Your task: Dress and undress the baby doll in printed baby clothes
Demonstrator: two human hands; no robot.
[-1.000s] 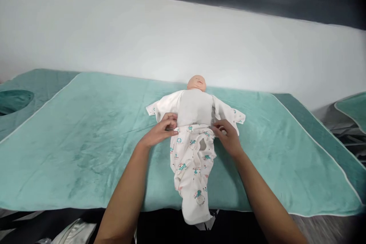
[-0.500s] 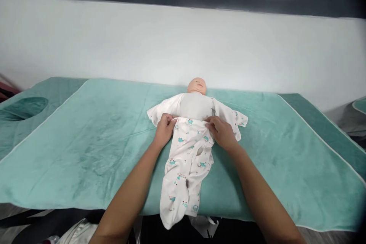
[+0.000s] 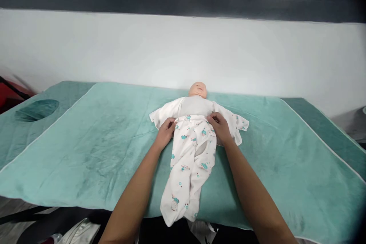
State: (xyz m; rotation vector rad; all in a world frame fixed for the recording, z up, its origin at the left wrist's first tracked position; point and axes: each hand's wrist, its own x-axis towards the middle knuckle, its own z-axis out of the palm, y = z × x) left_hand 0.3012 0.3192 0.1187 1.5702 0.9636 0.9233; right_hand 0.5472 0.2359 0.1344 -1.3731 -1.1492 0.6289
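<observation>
A baby doll (image 3: 197, 90) lies on its back on a teal towel (image 3: 94, 141), head toward the wall. It wears a white open top and white printed trousers (image 3: 190, 160). My left hand (image 3: 166, 132) pinches the trousers' waistband at the doll's left-hand side in view. My right hand (image 3: 220, 129) grips the waistband on the other side. Both hands are closed on the cloth at the doll's waist. The trouser legs hang limp past the table's near edge.
The towel covers a padded table (image 3: 323, 122) set against a white wall. A face hole (image 3: 37, 109) shows in the padding at far left. Crumpled cloth or plastic (image 3: 80, 232) lies below the near edge.
Both hands have pulled the waistband up the doll's body, from its hips to its waist. My head has tilted up a little, so more wall shows.
</observation>
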